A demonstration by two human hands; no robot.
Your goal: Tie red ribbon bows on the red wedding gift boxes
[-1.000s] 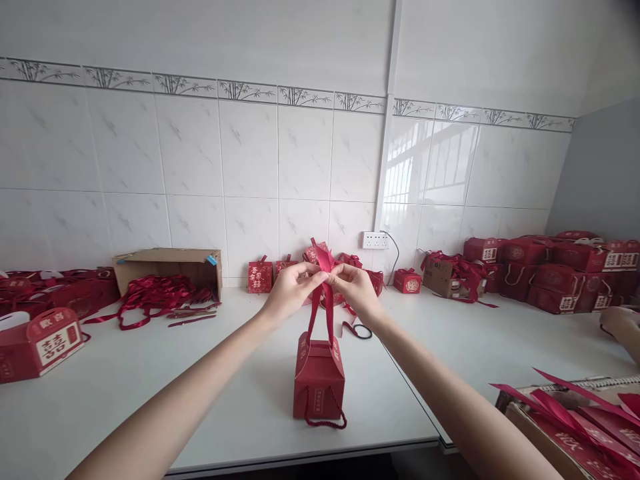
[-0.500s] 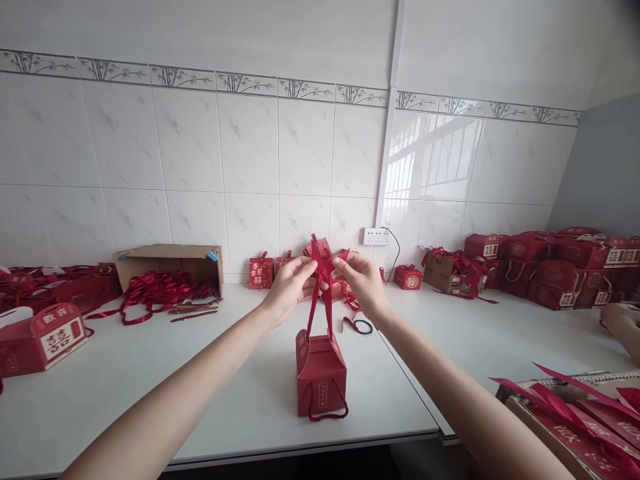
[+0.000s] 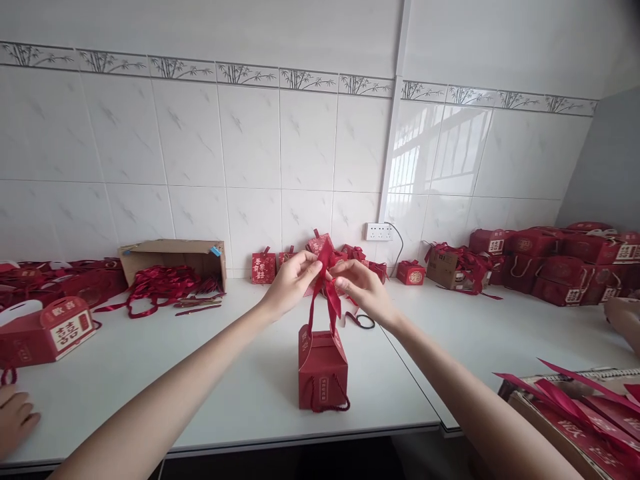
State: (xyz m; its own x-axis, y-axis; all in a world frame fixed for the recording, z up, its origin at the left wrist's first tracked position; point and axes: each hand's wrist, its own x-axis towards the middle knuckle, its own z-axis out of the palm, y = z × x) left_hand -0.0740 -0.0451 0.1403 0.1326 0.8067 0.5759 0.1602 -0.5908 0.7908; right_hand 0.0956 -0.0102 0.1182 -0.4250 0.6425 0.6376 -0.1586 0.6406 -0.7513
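Note:
A small red gift box [image 3: 323, 370] with gold lettering and a dark red cord handle stands upright on the white table. From its top, a red ribbon [image 3: 325, 267] runs up to both of my hands. My left hand [image 3: 299, 277] pinches the ribbon between thumb and fingers. On the other side, my right hand [image 3: 364, 285] is also closed on it, thumb against fingertips. One ribbon end hangs down beneath the hands. The exact shape of the knot or loop is partly hidden by my fingers.
Left stand a cardboard box [image 3: 173, 248] spilling ribbons and a larger red box [image 3: 47, 333]. Another person's hand [image 3: 17, 420] rests at the left edge; another [image 3: 623, 320] shows at right. Stacked red boxes [image 3: 555, 280] and a carton of red packages [image 3: 575, 420] lie right.
My right hand has shifted slightly right and down, and a ribbon end now hangs below it. A person's hand has come into view at the lower left.

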